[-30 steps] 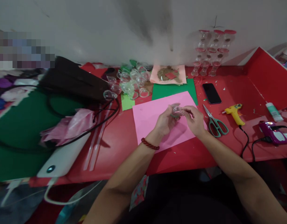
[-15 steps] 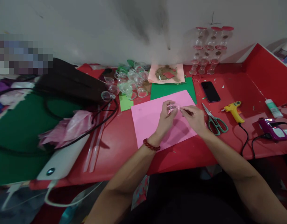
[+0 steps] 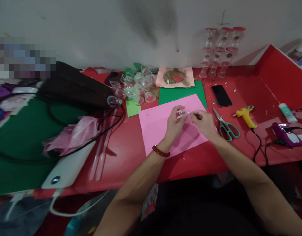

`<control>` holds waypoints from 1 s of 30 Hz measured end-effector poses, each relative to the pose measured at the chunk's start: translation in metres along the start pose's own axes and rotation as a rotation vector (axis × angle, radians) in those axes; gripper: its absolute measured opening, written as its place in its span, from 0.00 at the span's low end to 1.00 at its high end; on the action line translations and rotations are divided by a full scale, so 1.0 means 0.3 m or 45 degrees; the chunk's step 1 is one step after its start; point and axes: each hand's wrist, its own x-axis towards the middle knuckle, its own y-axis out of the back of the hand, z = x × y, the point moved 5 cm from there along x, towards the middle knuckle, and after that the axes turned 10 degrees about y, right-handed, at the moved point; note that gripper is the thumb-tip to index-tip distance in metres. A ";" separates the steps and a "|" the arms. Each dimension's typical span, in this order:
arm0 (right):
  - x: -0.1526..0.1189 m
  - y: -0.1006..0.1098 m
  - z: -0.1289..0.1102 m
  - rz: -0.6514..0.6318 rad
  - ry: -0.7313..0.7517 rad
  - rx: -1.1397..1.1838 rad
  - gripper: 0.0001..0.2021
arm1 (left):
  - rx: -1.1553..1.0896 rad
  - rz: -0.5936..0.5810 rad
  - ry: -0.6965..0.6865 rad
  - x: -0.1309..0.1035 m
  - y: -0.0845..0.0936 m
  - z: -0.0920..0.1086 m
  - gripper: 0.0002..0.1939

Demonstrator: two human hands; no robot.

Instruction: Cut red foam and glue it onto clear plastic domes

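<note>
Above a pink sheet (image 3: 156,131), my left hand (image 3: 175,123) is closed around a small clear plastic piece (image 3: 183,113), held between thumb and fingers. My right hand (image 3: 202,123) meets it from the right, its thumb and index fingertip pinched at the end of the same piece. Whether those fingertips hold something of their own is too small to tell. Green-handled scissors (image 3: 228,130) lie just right of my right hand. A green sheet (image 3: 200,90) shows behind the pink one.
Clear plastic cups (image 3: 138,87) are heaped behind left; more stand stacked (image 3: 217,54) against the wall. Right of the sheets are a black phone (image 3: 221,95), a yellow glue gun (image 3: 248,117) and a purple device (image 3: 288,135). A power bank (image 3: 69,164) lies front left.
My right fingers have shifted slightly at the piece's end. My left hand still grips it. The whole view has moved a little.
</note>
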 end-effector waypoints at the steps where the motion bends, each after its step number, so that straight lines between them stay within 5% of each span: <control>1: 0.002 -0.002 0.007 -0.025 -0.044 0.064 0.12 | -0.007 -0.002 0.000 0.004 0.002 -0.001 0.14; 14: -0.004 -0.005 -0.013 0.036 0.098 -0.188 0.08 | -0.063 0.014 0.099 -0.018 0.002 0.021 0.15; 21: 0.018 0.060 -0.003 0.149 0.004 -0.063 0.09 | -0.558 -0.110 0.289 0.038 0.026 -0.014 0.12; 23: -0.012 0.033 -0.069 -0.076 0.057 -0.040 0.06 | -0.708 -0.134 0.390 0.060 0.048 -0.021 0.14; 25: -0.090 -0.052 -0.165 -0.553 0.204 -0.088 0.06 | -0.817 -0.163 0.449 0.076 0.066 -0.021 0.15; 30: -0.430 -0.318 -0.327 -1.432 0.845 -0.385 0.09 | -0.960 -0.243 0.448 0.078 0.078 0.003 0.11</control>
